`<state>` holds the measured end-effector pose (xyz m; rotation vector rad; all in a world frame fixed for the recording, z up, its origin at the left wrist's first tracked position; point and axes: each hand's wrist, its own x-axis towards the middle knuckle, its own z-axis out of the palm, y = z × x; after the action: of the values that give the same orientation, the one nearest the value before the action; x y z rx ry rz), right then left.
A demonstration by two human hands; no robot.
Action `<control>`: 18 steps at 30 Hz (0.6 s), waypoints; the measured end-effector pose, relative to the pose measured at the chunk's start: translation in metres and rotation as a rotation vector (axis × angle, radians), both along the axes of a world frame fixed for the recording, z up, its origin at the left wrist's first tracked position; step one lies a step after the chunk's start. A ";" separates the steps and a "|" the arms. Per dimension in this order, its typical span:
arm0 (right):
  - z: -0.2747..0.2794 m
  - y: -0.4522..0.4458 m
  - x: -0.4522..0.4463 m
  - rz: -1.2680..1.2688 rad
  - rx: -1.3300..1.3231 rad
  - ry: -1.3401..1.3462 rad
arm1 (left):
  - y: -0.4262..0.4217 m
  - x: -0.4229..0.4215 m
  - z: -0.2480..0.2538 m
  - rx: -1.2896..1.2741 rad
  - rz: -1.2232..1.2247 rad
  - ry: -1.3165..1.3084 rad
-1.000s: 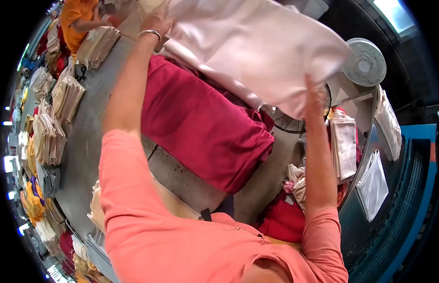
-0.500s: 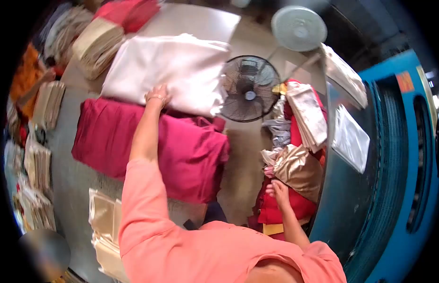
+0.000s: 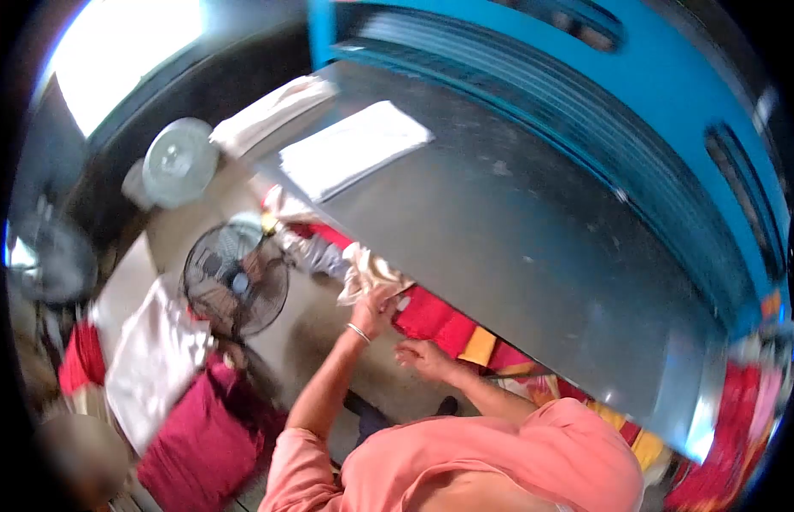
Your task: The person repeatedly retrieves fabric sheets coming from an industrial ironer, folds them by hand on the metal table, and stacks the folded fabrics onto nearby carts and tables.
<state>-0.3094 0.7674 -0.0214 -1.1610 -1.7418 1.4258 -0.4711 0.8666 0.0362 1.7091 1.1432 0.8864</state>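
Left hand (image 3: 376, 311): at beige cloth (image 3: 369, 271), grip unclear
Right hand (image 3: 424, 358): apart, seemingly empty, loosely curled
White cloth (image 3: 354, 149): 11 o'clock, flat, probably preserving folds

No text, label, brand, number or sign can be read; on the large blue metal machine (image 3: 670, 98) and the round black wire-caged fan (image 3: 239, 282), any lettering is too blurred to make out.
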 end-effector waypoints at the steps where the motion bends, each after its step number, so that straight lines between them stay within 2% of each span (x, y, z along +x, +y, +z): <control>1: 0.021 -0.007 0.034 -0.099 0.013 -0.109 | 0.001 0.045 -0.013 0.132 -0.073 0.023; 3: 0.031 -0.030 0.105 -0.432 -0.119 0.103 | -0.006 0.116 -0.028 0.325 -0.201 0.092; 4: 0.057 -0.047 0.143 -0.538 -0.075 0.059 | -0.013 0.149 -0.028 0.392 -0.246 0.140; 5: 0.053 -0.061 0.183 -0.657 -0.026 0.041 | -0.020 0.177 -0.028 0.458 -0.280 0.182; 6: 0.037 -0.077 0.222 -0.790 0.036 0.102 | -0.027 0.200 -0.032 0.535 -0.268 0.244; 7: 0.054 -0.094 0.249 -0.995 -0.131 0.195 | -0.032 0.221 -0.036 0.618 -0.244 0.302; 8: 0.044 -0.108 0.283 -1.090 -0.077 0.224 | -0.033 0.240 -0.038 0.707 -0.205 0.355; 10: 0.034 -0.135 0.340 -1.288 -0.141 0.280 | -0.042 0.260 -0.028 0.675 -0.109 0.510; 12: 0.033 -0.155 0.374 -1.400 -0.146 0.347 | -0.041 0.260 -0.028 0.683 -0.120 0.509; 15: 0.035 -0.158 0.404 -1.413 -0.201 0.474 | -0.042 0.261 -0.025 0.677 -0.135 0.505; 18: 0.038 -0.140 0.418 -1.404 -0.194 0.402 | -0.041 0.263 -0.023 0.674 -0.144 0.519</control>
<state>0.1088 0.6270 0.0162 -1.5285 -0.2354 0.7826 -0.2077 0.8253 0.0135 2.6541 1.0848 0.8090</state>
